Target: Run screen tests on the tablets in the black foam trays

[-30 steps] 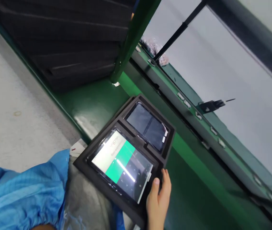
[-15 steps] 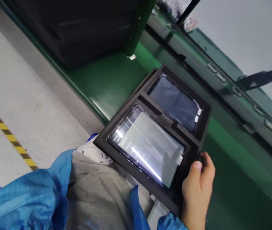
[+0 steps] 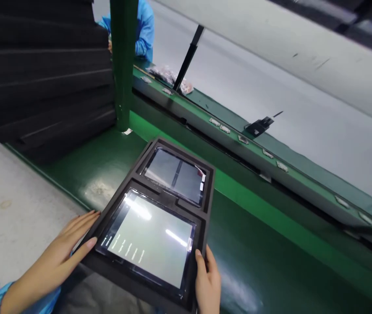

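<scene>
A black foam tray point(image 3: 168, 199) with two recesses is tilted in front of me over the green bench. A lit tablet screen point(image 3: 158, 240) with lines of text lies in the near recess. A darker screen point(image 3: 163, 168) with small white labels fills the far one. My left hand point(image 3: 63, 250) grips the tray's left edge, thumb on the rim and fingers along the side. On the opposite edge, my right hand point(image 3: 208, 277) is closed around the rim, its thumb on top and some fingers hidden beneath.
Black trays point(image 3: 45, 74) form a tall stack at the left, beside a green post point(image 3: 122, 65). Behind the bench point(image 3: 271, 257) runs a green line point(image 3: 202, 117) bearing several small parts and a black device point(image 3: 260, 126). A person in blue point(image 3: 145, 30) is at the far end.
My left hand has come into view and now holds the tray's left edge. The tray sits lower and further left in view. My view has tipped up, showing more of the line.
</scene>
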`<move>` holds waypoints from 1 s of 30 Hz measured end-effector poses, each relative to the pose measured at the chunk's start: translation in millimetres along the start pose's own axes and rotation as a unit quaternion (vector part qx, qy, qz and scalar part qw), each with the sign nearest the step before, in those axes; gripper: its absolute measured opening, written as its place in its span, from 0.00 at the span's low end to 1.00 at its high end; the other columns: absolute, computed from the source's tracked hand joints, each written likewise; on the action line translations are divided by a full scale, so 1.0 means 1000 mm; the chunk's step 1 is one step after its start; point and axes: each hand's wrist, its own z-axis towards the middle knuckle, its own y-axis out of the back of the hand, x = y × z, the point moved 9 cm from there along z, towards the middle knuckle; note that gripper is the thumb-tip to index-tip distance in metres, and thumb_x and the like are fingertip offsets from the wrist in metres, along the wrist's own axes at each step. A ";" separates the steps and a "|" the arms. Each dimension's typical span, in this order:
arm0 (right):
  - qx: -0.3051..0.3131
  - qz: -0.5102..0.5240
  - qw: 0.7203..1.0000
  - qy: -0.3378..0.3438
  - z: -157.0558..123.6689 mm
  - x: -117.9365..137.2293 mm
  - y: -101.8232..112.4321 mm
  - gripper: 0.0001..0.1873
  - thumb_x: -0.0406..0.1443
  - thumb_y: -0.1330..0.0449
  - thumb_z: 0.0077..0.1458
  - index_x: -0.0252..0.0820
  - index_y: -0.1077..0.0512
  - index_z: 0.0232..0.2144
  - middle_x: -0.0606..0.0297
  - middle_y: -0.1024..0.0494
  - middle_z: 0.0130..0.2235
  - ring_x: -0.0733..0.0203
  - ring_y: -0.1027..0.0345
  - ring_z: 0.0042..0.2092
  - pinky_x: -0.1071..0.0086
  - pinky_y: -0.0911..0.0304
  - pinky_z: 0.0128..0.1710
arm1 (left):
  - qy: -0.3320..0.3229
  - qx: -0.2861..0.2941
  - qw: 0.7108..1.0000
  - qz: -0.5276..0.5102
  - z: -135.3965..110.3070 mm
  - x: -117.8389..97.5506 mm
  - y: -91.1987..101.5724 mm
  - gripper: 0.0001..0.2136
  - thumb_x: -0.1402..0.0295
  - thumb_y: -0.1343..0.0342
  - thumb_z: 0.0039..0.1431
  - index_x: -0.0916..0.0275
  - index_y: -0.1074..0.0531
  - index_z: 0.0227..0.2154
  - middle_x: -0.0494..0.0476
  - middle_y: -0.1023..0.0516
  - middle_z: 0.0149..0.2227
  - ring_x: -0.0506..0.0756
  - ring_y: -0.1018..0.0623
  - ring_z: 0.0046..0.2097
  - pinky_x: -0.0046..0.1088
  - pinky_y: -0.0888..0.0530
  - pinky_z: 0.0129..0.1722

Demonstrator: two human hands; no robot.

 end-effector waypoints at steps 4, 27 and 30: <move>-0.006 -0.004 0.999 -0.045 -0.005 -0.003 -0.002 0.43 0.57 0.39 0.50 0.31 0.27 0.57 0.51 0.22 0.56 0.42 0.29 0.57 0.59 0.34 0.54 | 0.040 0.002 0.999 0.020 0.008 -0.023 -0.006 0.36 0.48 0.47 0.62 0.46 0.55 0.68 0.57 0.37 0.66 0.66 0.33 0.65 0.54 0.33 0.65; -0.022 0.061 0.997 -0.045 -0.004 -0.016 0.003 0.41 0.59 0.35 0.46 0.37 0.24 0.54 0.55 0.21 0.55 0.42 0.32 0.60 0.60 0.36 0.58 | 0.135 -0.103 0.965 -0.200 -0.004 0.023 -0.023 0.21 0.50 0.48 0.63 0.40 0.32 0.58 0.46 0.31 0.63 0.65 0.35 0.66 0.55 0.45 0.69; -0.024 0.051 0.998 -0.039 -0.001 -0.018 0.005 0.41 0.59 0.35 0.47 0.37 0.25 0.55 0.56 0.20 0.54 0.43 0.32 0.60 0.60 0.36 0.58 | 0.120 -0.126 0.970 -0.171 -0.001 0.014 -0.017 0.20 0.51 0.47 0.63 0.46 0.30 0.57 0.50 0.29 0.61 0.65 0.31 0.64 0.52 0.39 0.68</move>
